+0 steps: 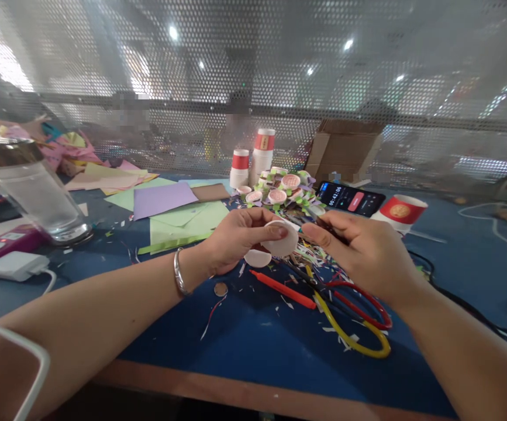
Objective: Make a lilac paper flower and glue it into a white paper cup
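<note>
My left hand point(235, 240) is closed round a small white paper cup point(283, 238), holding it on its side with its round bottom facing right; a silver bangle sits on that wrist. My right hand point(358, 248) is closed in a pinch right beside the cup's bottom, gripping a thin dark tool whose tip is hidden. Under both hands lie scissors with red and yellow handles point(358, 327), a red pen point(283, 290) and paper scraps. Behind the hands is a pile of decorated cup bottoms point(279, 190).
Coloured paper sheets point(169, 204) lie at the left, with a glass jar point(38, 193) and a white charger point(14, 264). Stacked red-and-white cups point(253, 158), a phone showing a timer point(349, 199), a lying cup point(400, 211) and a cardboard box point(345, 149) stand before a perforated screen.
</note>
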`<state>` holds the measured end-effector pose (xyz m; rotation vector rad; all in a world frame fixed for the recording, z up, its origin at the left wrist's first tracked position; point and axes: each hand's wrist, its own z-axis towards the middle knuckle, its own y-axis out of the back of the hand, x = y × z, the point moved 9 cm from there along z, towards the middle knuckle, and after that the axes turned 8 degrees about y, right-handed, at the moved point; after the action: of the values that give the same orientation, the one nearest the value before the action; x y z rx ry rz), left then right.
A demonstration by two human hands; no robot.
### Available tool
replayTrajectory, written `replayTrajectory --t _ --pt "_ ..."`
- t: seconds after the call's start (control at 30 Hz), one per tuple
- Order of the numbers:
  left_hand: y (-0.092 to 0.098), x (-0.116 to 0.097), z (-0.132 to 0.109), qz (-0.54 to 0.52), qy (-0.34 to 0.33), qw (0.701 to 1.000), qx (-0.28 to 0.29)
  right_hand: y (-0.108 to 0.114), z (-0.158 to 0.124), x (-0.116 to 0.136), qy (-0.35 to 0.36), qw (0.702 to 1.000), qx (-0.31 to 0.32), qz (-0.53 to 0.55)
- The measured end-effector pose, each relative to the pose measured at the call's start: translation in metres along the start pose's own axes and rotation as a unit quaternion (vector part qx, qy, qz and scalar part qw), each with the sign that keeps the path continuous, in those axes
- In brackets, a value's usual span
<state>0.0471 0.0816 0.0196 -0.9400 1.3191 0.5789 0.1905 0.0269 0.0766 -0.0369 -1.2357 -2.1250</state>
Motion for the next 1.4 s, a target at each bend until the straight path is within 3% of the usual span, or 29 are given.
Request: replayTrajectory --t 0.3,0.67,1.03,1.13,1.23,1.4 --pt "0.0 0.004 0.0 -0.018 0.018 1.0 -0.006 -0.003 0.002 -0.001 -0.014 1.0 0.025 0.007" --pt "-0.007 -0.003 -0.004 0.08 -0.044 0.996 0.008 -0.014 0.002 -0.005 -0.027 0.997 0.053 0.058" --pt "0.015 -0.026 -0.001 0.308 -0.076 0.948 -0.029 -0.012 0.004 -0.005 -0.028 0.998 0.035 0.042" --pt "0.035 -0.038 -0.001 0.356 -0.119 0.921 -0.101 -0.019 0.003 -0.005 -0.02 0.997 0.07 0.019" --pt "0.05 -0.047 -0.002 0.386 -0.156 0.896 -0.157 -0.034 -0.001 0.0 -0.011 0.989 0.144 0.011" --pt "0.046 -0.051 -0.006 0.432 -0.191 0.868 -0.154 -0.058 -0.013 0.02 0.039 0.966 0.255 -0.02"
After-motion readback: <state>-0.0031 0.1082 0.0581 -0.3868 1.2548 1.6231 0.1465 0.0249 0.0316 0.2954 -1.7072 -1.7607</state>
